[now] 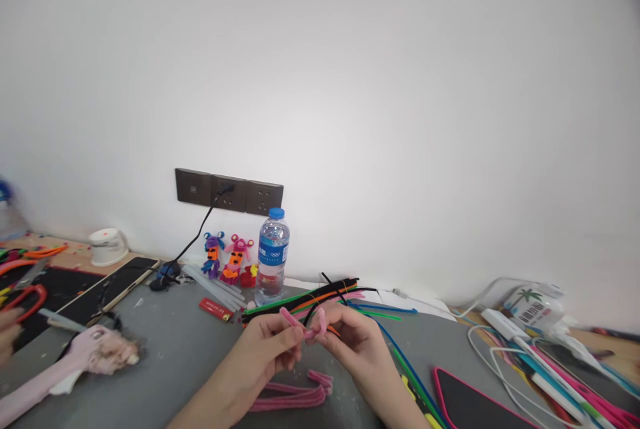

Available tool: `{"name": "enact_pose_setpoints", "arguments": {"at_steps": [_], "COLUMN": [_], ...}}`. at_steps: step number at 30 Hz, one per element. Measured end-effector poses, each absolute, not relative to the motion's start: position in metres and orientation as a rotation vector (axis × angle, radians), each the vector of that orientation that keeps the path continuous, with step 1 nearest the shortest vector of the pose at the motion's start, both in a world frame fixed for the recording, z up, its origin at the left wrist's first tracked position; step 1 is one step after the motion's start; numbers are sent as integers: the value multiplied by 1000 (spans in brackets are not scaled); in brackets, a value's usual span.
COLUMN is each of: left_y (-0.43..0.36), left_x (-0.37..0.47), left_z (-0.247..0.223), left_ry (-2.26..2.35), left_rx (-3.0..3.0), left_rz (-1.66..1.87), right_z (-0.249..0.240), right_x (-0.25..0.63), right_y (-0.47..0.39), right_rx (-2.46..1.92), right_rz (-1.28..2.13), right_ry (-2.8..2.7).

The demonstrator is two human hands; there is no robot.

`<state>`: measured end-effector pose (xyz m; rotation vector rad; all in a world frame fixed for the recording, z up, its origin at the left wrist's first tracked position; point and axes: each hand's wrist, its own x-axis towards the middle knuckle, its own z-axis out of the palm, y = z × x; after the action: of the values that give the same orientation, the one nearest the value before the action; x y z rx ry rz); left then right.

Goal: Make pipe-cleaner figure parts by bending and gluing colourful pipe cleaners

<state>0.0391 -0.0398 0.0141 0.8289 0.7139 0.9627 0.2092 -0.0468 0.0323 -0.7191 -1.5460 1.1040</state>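
Both my hands meet above the grey mat, pinching one bent pink pipe cleaner (311, 334). My left hand (275, 342) grips it between thumb and index finger. From the other side, my right hand (353, 336) pinches its curled end, fingers closed. Below them on the mat lies a bundle of folded pink pipe cleaners (295, 399), partly behind my left wrist. Just beyond my fingers sits a pile of black, green and orange pipe cleaners (330, 292), partly hidden by the hands.
A water bottle (273, 259) stands behind, beside two small pipe-cleaner figures (225, 259). A pink glue gun (85, 352) and a co-worker's hand with red scissors (35, 296) are at left. A pink-edged phone (475, 402), white cables and more pipe cleaners lie at right.
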Motion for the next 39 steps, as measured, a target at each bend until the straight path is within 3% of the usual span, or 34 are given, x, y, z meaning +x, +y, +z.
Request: {"name": "enact_pose_setpoints", "arguments": {"at_steps": [8,16,31,39], "left_y": [-41,-47,-53,-55], "left_x": [37,34,32,30], "left_z": [24,25,27,30], "left_ry": [789,659,668,633], "left_rx": [1149,1359,1408,1434], "left_rz": [862,571,340,328], "right_z": [41,46,42,51], "right_x": [215,225,233,227], "right_y": [-50,-56,-57,-60], "right_rx": [-755,-787,-682,-635], "right_rz": [1108,1460,1776,1725], "right_ry": [-1660,-1805,-1770,-1746]}}
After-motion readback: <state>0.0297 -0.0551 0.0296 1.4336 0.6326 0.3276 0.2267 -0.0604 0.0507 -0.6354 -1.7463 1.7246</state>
